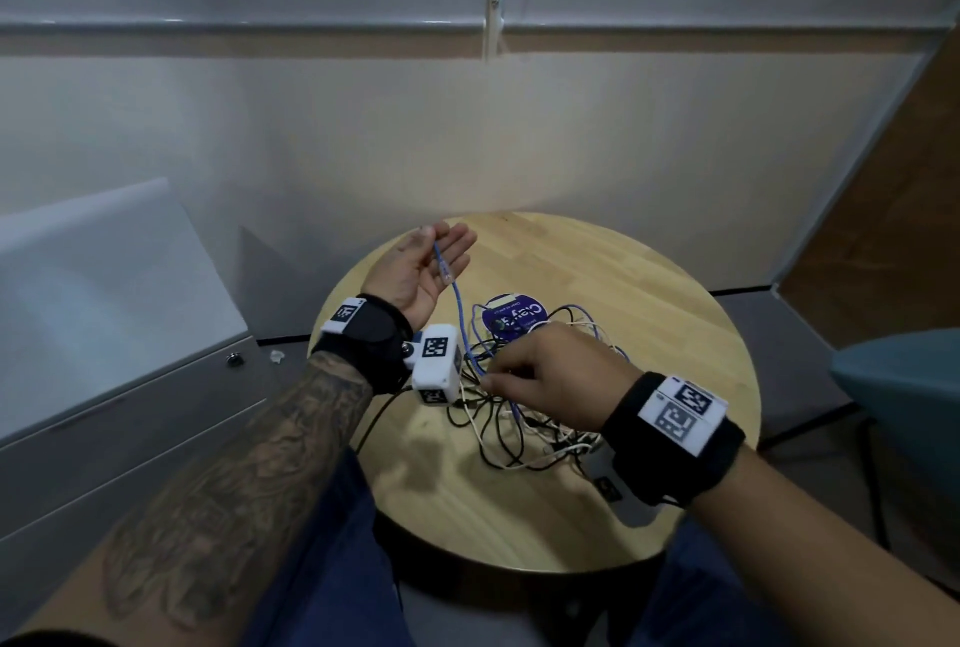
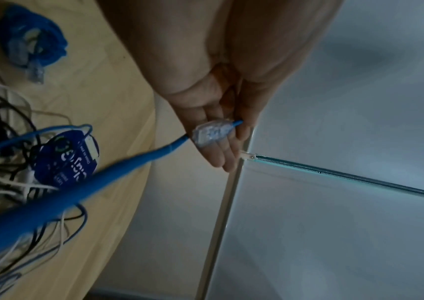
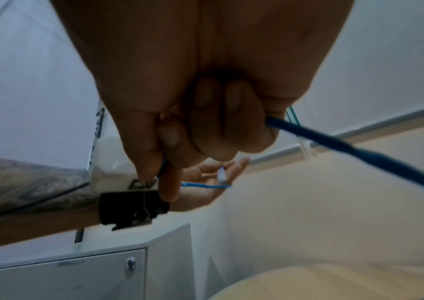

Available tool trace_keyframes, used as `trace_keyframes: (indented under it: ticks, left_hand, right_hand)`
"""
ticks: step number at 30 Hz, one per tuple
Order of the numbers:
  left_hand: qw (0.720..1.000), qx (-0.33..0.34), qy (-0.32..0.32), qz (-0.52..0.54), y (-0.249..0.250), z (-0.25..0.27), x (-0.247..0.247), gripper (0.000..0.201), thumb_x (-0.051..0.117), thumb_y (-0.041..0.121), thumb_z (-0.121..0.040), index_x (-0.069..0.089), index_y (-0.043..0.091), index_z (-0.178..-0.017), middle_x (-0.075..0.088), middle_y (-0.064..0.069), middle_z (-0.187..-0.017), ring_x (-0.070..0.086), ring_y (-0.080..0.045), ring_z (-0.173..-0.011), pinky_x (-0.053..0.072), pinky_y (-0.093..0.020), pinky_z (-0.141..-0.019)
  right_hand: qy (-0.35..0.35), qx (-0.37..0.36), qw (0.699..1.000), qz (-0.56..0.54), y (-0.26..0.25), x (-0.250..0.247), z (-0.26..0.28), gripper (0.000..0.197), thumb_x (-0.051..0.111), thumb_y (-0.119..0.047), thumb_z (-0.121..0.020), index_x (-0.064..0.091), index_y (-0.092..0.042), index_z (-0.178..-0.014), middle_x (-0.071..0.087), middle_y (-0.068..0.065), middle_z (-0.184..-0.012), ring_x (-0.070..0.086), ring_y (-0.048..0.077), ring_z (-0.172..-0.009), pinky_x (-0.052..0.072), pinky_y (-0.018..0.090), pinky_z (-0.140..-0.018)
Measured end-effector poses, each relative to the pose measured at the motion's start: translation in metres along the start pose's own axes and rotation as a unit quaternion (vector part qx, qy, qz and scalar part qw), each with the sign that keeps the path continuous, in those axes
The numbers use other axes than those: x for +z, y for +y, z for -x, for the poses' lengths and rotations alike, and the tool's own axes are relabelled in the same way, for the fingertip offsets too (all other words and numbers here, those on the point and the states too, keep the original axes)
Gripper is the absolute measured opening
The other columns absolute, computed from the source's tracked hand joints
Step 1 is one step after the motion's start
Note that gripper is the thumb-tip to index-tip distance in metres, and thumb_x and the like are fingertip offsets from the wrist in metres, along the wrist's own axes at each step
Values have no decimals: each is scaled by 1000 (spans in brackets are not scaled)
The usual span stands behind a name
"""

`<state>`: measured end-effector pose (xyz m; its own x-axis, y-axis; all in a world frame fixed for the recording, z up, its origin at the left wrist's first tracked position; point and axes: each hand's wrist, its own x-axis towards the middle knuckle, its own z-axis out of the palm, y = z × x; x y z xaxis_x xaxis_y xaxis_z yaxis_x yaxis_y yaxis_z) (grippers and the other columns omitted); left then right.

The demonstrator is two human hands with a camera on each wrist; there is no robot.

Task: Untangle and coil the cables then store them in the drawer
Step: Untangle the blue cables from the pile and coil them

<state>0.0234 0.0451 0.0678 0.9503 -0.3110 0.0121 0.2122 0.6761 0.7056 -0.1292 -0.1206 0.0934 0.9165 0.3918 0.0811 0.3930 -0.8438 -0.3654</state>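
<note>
Blue cable (image 1: pixel 461 313) ran between the two hands: the left hand (image 1: pixel 423 268) lay palm-up with its fingers (image 2: pixel 219 151) straight and apart, the clear plug (image 2: pixel 212 132) of that cable resting across them, while the right hand (image 1: pixel 550 368) had its fingers (image 3: pixel 227 119) curled tight round the same cable lower down, just above the tangle (image 1: pixel 524 397). By that reading only one end had been drawn free, and the coiling of this cable looked barely begun. Around the right hand the black, white and blue leads were heaped together on the round wooden surface (image 1: pixel 649 293), with a purple round pack (image 1: pixel 514 316) touching the far side of the heap. Farther from the tangle, the left wrist view showed a small blue bundle (image 2: pixel 33 43) lying apart, apparently one cable coiled. Left of the surface stood the grey drawer unit (image 1: pixel 130 386), its fronts shut and contents hidden, so storing remained undone.
</note>
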Motion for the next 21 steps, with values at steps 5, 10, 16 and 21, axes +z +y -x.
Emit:
trace_keyframes:
  ticks: [5,10,16,21]
  left_hand:
    - [1000,-19,-15,15,-17,4,8,22,34,-2,-100,55,4,-97,72,-14,-105,70,-26,-100,56,-34,-85]
    - [980,-3,-69,-186,-30,25,18,22,45,-10,-92,64,3,-95,74,-6,-93,71,-17,-87,54,-27,-80]
    - [945,-91,-153,-276,-37,52,38,22,37,0,-98,58,0,-90,62,-7,-70,53,-14,-56,43,-25,-60]
    - [926,-134,-175,-308,-28,60,56,30,29,1,-95,58,1,-86,43,-6,-64,34,-13,-49,40,-31,-64]
  right_hand:
    - [17,-50,998,-21,-9,-10,2,19,62,-33,-95,71,-20,-84,46,-16,-53,45,-1,-52,35,30,-55]
    - [107,12,969,-221,6,-24,4,8,68,-17,-92,75,-15,-95,58,-15,-63,48,-2,-58,39,19,-59]
    - [297,89,924,-225,38,-51,-10,10,69,-18,-91,71,-21,-82,55,-10,-61,45,1,-56,38,18,-58]
    - [343,130,902,-227,50,-48,-21,7,69,-23,-91,72,-18,-87,60,-6,-68,49,0,-60,41,18,-62]
